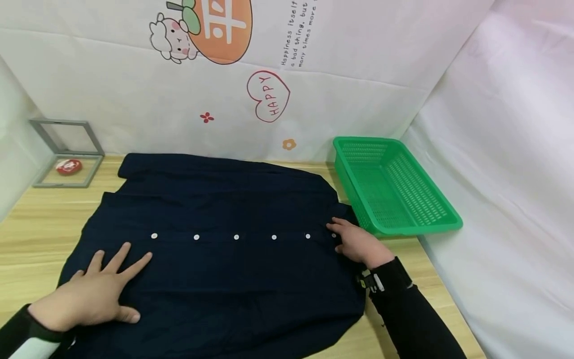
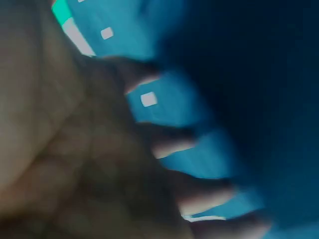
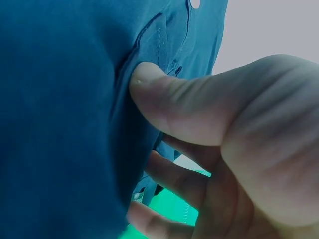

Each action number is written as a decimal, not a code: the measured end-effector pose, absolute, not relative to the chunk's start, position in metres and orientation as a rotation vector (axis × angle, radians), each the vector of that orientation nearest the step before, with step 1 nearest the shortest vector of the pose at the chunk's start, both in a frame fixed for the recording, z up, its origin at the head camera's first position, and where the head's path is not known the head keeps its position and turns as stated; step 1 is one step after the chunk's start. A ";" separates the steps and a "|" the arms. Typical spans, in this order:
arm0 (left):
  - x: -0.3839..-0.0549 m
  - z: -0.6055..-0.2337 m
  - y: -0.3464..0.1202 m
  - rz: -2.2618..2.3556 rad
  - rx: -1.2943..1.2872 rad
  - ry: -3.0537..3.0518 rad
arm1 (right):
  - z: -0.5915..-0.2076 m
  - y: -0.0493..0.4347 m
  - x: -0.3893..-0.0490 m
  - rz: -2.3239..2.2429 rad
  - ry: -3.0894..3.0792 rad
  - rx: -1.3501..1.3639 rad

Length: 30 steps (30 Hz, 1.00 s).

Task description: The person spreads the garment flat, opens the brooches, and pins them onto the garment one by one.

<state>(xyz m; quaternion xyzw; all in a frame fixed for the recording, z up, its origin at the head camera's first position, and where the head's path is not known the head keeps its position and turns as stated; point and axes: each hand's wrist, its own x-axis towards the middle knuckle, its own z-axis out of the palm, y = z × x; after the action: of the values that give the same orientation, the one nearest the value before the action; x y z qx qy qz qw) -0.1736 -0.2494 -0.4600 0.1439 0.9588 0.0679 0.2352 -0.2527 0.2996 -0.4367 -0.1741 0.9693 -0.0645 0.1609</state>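
A navy blue shirt (image 1: 215, 269) lies spread out on the table, its row of small white buttons running across the middle. My left hand (image 1: 96, 294) rests on the shirt at the left, fingers spread, just below the leftmost button. The left wrist view shows its fingers (image 2: 172, 142) over the cloth; that view is dark and blurred. My right hand (image 1: 358, 244) touches the shirt at the right end of the button row, fingers slightly bent. In the right wrist view its thumb (image 3: 169, 97) lies against a fold of cloth, apart from the other fingers.
Right behind the shirt's right end stands a green plastic basket (image 1: 381, 232). At the back left is a grey-framed open box (image 1: 67, 184) with a red round item (image 1: 69, 167) in it. A printed white cloth (image 1: 350, 109) hangs behind the wooden table (image 1: 27, 239).
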 end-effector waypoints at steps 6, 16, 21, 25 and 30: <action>-0.165 -0.468 -0.252 0.175 0.439 2.695 | -0.434 0.282 -0.234 0.010 2.847 -0.489; -0.124 -0.464 -0.209 0.114 0.451 2.597 | -0.435 0.209 -0.154 -0.070 2.549 -0.899; -0.110 -0.478 -0.211 0.135 0.428 2.525 | -0.438 0.212 -0.138 -0.077 2.415 -0.815; -0.105 -0.487 -0.217 0.113 0.404 2.551 | -0.441 0.227 -0.135 -0.092 2.430 -0.726; -0.101 -0.494 -0.224 0.105 0.307 2.554 | -0.441 0.245 -0.132 -0.112 2.449 -0.611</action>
<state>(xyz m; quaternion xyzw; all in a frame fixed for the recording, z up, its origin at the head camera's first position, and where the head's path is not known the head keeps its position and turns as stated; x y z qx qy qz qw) -0.1013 -0.2240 -0.4943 0.1144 0.9524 0.0392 0.2799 -0.1320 0.2447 -0.4407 -0.2303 0.9239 -0.0423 0.3026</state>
